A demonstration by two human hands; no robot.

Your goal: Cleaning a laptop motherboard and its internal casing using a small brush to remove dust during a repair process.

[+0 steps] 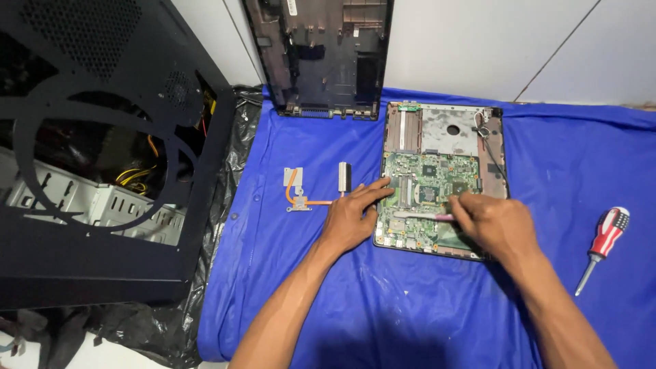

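Right grip (488,222) holds brush (420,216) over motherboard (427,188).

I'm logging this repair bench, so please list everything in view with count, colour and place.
Laptop base: 1, green board inside, centre of cloth.
Brush: 1, pale, over the board in the right hand.
Heatsink: 1, silver with copper pipe, left of the base.
Laptop cover: 1, black, leaning on the wall.
Screwdriver: 1, red and white, right on cloth.
Cloth: 1, blue.
PC case: 1, black, left.
Left hand: on the base's left edge.
Right hand: holding the brush.
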